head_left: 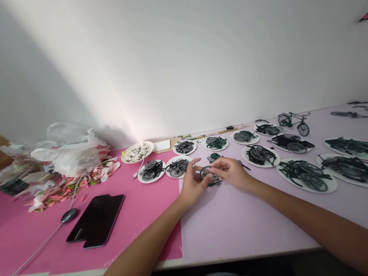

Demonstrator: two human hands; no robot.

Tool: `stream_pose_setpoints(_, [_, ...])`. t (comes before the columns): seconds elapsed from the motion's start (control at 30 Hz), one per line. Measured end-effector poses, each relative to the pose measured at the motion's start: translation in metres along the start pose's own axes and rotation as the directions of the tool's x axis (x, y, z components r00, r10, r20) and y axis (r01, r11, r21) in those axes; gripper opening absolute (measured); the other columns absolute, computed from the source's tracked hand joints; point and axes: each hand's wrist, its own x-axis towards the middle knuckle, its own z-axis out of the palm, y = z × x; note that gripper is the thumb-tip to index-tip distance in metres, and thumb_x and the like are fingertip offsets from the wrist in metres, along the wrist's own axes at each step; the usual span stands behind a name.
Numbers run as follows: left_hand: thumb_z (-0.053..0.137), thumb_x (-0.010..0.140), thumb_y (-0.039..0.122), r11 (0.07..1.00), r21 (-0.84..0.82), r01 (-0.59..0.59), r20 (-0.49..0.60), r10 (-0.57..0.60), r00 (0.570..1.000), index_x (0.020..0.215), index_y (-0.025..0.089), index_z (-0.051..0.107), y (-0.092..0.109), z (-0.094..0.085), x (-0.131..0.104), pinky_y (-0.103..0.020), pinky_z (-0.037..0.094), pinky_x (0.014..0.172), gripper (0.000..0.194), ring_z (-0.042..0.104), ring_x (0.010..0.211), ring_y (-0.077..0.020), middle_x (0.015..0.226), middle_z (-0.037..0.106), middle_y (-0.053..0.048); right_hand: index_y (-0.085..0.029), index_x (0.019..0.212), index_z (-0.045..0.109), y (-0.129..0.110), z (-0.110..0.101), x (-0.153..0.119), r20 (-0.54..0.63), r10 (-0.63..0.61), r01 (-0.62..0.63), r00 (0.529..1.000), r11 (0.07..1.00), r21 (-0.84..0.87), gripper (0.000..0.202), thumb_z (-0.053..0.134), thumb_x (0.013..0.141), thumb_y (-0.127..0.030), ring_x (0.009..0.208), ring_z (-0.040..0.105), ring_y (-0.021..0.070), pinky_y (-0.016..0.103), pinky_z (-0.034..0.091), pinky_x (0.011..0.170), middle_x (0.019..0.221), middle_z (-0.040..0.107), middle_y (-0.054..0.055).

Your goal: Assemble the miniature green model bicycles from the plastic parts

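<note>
Wheel (pixel 214 181) between both hands, just below centre frame!
Your left hand (pixel 191 186) gripped its left side, forefinger raised; your right hand (pixel 236 174) pinched its upper right. Both were equally near; round, it showed no long axis.

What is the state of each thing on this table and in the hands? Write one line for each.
Spoked wheel: held between both hands' fingers
Model bicycle: standing upright, assembled-looking
Flat black devices: overlapping, screens dark
Plastic bag: crumpled
Bowl: filled with small pieces
Plates: most loaded with dark parts
</note>
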Motion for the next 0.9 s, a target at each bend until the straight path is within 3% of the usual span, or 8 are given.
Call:
stream_pose_setpoints(0.1, [0.09, 0.073, 0.029, 0.985, 0.163, -0.051, 0.032, 0.047, 0.998, 0.148, 0.029, 0.039, -0.001, 0.0, -0.002, -0.024, 0.053, 0.064, 0.092, 0.062, 0.074, -0.0102, 0.126, 0.055, -0.009, -0.021, 0.096, 0.072, 0.0, -0.003, 0.002, -0.005, 0.005, -0.005, 1.0, 1.0, 0.009, 0.039, 0.079, 0.082, -0.057, 0.057, 0.063, 0.0162, 0.03, 0.051, 0.054, 0.084, 0.075, 0.005])
stream_pose_setpoints(0.27, [0.083, 0.075, 0.016, 0.889, 0.424, -0.17, 0.043, 0.167, 0.985, 0.139, 0.026, 0.055, -0.003, -0.001, -0.002, -0.032, 0.057, 0.079, 0.071, 0.059, 0.091, -0.0175, 0.125, 0.05, -0.009, -0.021, 0.095, 0.07, -0.001, -0.005, 0.004, -0.009, 0.025, -0.025, 1.0, 0.999, 0.035, 0.042, 0.08, 0.08, -0.059, 0.053, 0.061, 0.0152, 0.029, 0.05, 0.052, 0.08, 0.073, 0.004])
stream_pose_setpoints(0.5, [0.087, 0.078, 0.03, 0.857, 0.496, -0.141, -0.067, 0.2, 0.977, 0.142, 0.023, 0.055, -0.004, -0.005, 0.003, -0.037, 0.054, 0.088, 0.072, 0.057, 0.092, -0.0202, 0.114, 0.052, -0.007, -0.02, 0.096, 0.072, -0.013, -0.017, 0.007, -0.053, 0.01, -0.008, 0.999, 0.999, 0.043, 0.051, 0.065, 0.088, -0.069, 0.054, 0.062, 0.0151, 0.026, 0.048, 0.048, 0.079, 0.074, 0.005])
stream_pose_setpoints(0.67, [0.082, 0.084, 0.045, 0.891, 0.446, -0.086, -0.145, 0.167, 0.975, 0.145, 0.024, 0.054, -0.01, -0.013, 0.008, -0.037, 0.053, 0.087, 0.07, 0.057, 0.103, -0.0247, 0.115, 0.053, -0.009, -0.021, 0.09, 0.071, -0.009, -0.045, 0.017, -0.176, -0.114, 0.075, 0.978, 0.974, -0.213, 0.045, 0.06, 0.093, -0.064, 0.06, 0.065, 0.0189, 0.03, 0.051, 0.055, 0.077, 0.074, 0.006])
stream_pose_setpoints(0.77, [0.075, 0.088, 0.049, 0.904, 0.42, -0.083, -0.175, 0.17, 0.97, 0.147, 0.023, 0.049, -0.013, -0.014, 0.01, -0.037, 0.053, 0.085, 0.069, 0.056, 0.107, -0.0261, 0.118, 0.052, -0.011, -0.022, 0.088, 0.072, 0.0, -0.061, 0.022, -0.13, -0.217, 0.129, 0.968, 0.865, -0.485, 0.034, 0.058, 0.097, -0.052, 0.076, 0.069, 0.0231, 0.033, 0.052, 0.068, 0.085, 0.077, 0.007])
stream_pose_setpoints(0.9, [0.067, 0.094, 0.048, 0.919, 0.381, -0.099, -0.196, 0.185, 0.963, 0.153, 0.023, 0.039, -0.01, -0.013, 0.008, -0.038, 0.052, 0.087, 0.071, 0.055, 0.108, -0.0262, 0.128, 0.05, -0.014, -0.024, 0.091, 0.075, 0.016, -0.069, 0.026, -0.08, -0.212, 0.125, 0.974, 0.799, -0.589, 0.023, 0.061, 0.095, -0.043, 0.089, 0.069, 0.0253, 0.035, 0.053, 0.073, 0.096, 0.076, 0.007])
